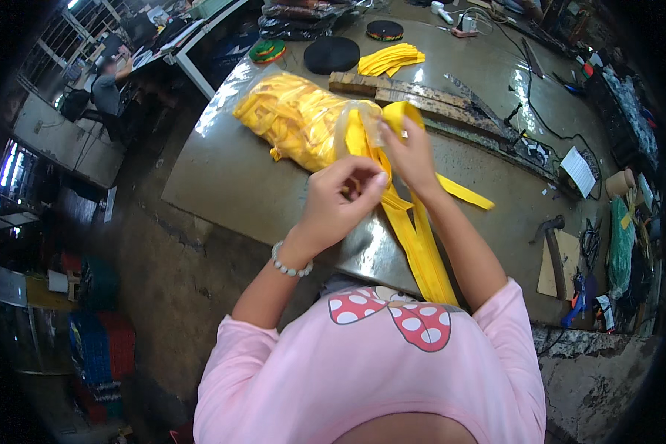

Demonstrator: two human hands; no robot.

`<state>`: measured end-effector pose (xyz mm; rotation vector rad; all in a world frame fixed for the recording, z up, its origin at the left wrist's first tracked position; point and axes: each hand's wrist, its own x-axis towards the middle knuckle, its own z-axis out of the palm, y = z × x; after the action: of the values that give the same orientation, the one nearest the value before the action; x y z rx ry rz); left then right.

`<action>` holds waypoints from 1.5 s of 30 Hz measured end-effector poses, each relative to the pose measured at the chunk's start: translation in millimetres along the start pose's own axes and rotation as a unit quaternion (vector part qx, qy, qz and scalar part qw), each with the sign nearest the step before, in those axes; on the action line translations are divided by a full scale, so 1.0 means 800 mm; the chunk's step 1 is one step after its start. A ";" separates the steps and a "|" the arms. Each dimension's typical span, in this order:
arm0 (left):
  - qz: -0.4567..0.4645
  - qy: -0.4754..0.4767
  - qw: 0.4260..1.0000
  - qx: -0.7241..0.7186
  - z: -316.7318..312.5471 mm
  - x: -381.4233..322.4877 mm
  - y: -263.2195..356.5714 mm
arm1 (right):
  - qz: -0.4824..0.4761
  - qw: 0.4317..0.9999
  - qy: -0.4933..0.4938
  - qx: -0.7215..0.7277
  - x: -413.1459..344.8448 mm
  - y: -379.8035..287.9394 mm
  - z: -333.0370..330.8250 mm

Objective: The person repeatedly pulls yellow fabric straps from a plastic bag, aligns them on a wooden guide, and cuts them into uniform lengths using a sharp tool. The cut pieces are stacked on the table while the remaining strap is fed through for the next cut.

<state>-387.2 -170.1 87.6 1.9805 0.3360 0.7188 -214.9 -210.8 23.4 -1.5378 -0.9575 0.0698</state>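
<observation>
A clear plastic bag [297, 119] packed with yellow fabric tape lies on the table, its mouth towards me. Long yellow strips [413, 244] run from the bag's mouth between my hands and over the table's near edge against my shirt. My right hand [413, 158] is beside the mouth, its fingers around a looped yellow strip [397, 114]; its thumb is by the plastic rim. My left hand [344, 202], with a bead bracelet on the wrist, is left of the strips. Its thumb and forefinger come together; whether they pinch a strip is hidden.
Behind the bag are a black webbing roll [331, 54], a green-and-red roll [267, 51] and a yellow strip bundle [391, 59]. A worn wooden bar [422, 102] crosses the table. A hammer [552, 244] and a cable [533, 111] lie right. Far left, a person [106, 89] sits.
</observation>
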 end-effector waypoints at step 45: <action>0.111 -0.492 0.861 -0.073 0.169 0.217 0.044 | 0.044 0.941 -0.028 -0.335 -0.115 -0.066 -0.343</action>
<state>-169.7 -194.4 129.6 1.9852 -0.5551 -0.1977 -150.3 -490.0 89.7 -2.2135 -1.0121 -0.1691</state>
